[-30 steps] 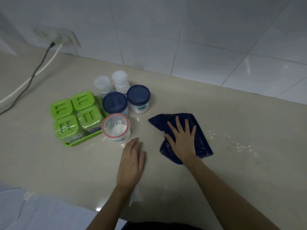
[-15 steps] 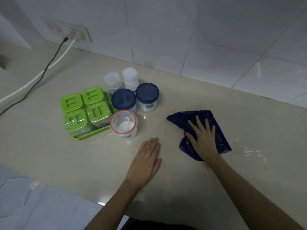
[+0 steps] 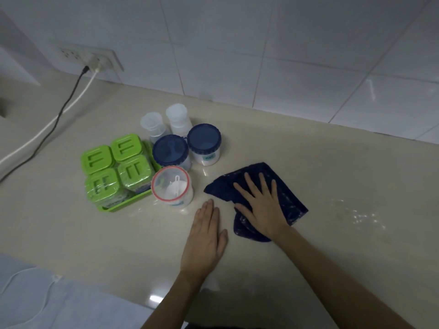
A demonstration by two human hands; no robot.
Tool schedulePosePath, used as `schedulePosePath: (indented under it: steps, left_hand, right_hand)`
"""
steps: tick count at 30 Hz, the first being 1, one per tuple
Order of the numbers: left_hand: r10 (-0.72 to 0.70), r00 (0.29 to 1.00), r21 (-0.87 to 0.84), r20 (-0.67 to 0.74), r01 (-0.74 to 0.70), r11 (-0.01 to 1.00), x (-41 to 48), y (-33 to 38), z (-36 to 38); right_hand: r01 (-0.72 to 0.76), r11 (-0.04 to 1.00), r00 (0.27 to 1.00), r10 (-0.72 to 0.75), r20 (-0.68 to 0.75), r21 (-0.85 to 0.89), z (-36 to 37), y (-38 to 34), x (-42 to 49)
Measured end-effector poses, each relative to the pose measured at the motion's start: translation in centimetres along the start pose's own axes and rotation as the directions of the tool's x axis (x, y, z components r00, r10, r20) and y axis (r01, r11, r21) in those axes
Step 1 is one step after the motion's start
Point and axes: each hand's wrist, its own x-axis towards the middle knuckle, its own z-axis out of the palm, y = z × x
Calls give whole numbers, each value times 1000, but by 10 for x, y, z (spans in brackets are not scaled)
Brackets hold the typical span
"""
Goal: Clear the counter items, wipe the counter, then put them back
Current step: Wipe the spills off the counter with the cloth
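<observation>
A dark blue cloth (image 3: 288,200) lies crumpled on the beige counter (image 3: 332,167). My right hand (image 3: 261,207) presses flat on the cloth with its fingers spread. My left hand (image 3: 205,236) rests palm down on the bare counter just left of the cloth, holding nothing. Left of both hands stand a red-rimmed clear jar (image 3: 171,186), two blue-lidded jars (image 3: 170,150) (image 3: 204,141), two small clear bottles (image 3: 152,123) (image 3: 177,116), and a green tray (image 3: 123,205) holding several green-lidded containers (image 3: 126,172).
White specks and wet streaks (image 3: 361,214) mark the counter right of the cloth. A wall socket (image 3: 95,59) at the back left has a black and a white cable (image 3: 59,115) running left along the counter. Tiled wall behind. Light blue fabric (image 3: 47,300) lies below the front edge.
My right hand slid the cloth to the right, then back left toward the jars. My left hand stayed flat in about the same place. The view shifted.
</observation>
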Motion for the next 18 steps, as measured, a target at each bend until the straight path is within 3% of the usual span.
schedulePosePath:
  steps: [4,8,11,14,18]
  left_hand:
    - [11,1000,5,4,-11,1000,0,0,-2]
    - [19,1000,0,3,-19,1000,-1,0,-3]
    - [31,1000,-26,-7,-31,999,-1,-1,-2]
    - [46,999,-27,-26,-47,999,0,-5,2]
    - [49,998,-35,-39,-50,998,1,-2,1]
  right_hand:
    - [223,975,974,-223,46,7,-5,2,34]
    - [265,963,964,-266,3,54,-5,12,33]
    - [198,969,980,-193,-50,150,-12,47,21]
    - [46,976,994,-25,-104,211,-16,88,2]
    - [-178,965,970,206,-132,193,-12,62,-9]
